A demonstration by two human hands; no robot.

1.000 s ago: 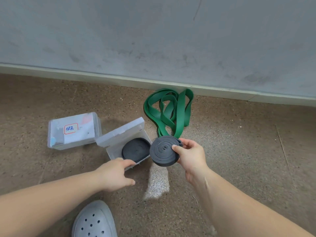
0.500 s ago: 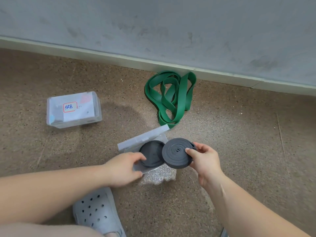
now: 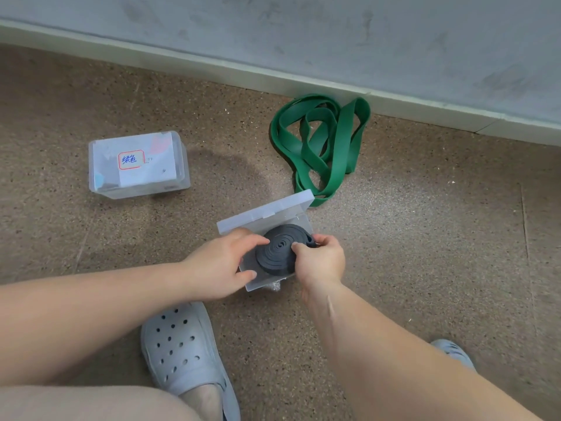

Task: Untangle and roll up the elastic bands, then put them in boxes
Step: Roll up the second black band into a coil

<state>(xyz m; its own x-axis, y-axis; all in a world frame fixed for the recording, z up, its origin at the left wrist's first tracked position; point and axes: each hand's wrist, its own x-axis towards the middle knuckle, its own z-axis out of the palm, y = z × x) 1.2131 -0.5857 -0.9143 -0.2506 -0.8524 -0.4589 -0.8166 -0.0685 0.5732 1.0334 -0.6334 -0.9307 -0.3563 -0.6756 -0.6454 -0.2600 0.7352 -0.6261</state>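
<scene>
Grips black roll (image 3: pixel 277 253) with right hand (image 3: pixel 320 261), fingers curled round the 3 o'clock rim, thumb pressed on the coiled face. Braces open box (image 3: pixel 258 284) with left hand (image 3: pixel 220 264), thumb along the 6 o'clock wall, curled fingers over the 9 o'clock side, fingertips touching the roll's 9 o'clock rim. Holds the roll flat, coil axis roughly vertical, directly over the box cavity and apparently partly seated in it; cannot tell the depth of seating. Shows the coil centre domed upward, hence judged not yet pressed home. Places the roll between both hands: at 9 o'clock from the right grip, at 3 o'clock from the left, about equally near to each. Keeps lid (image 3: pixel 264 212) raised at 12 o'clock of the roll. Calls, by judgement, for a straight downward press, then a lid swing toward 6 o'clock. Leaves green band (image 3: pixel 321 147) tangled at 1 o'clock of the box, its near loop just beside the lid corner, and closed box (image 3: pixel 136 162) at 10 o'clock, well apart.
</scene>
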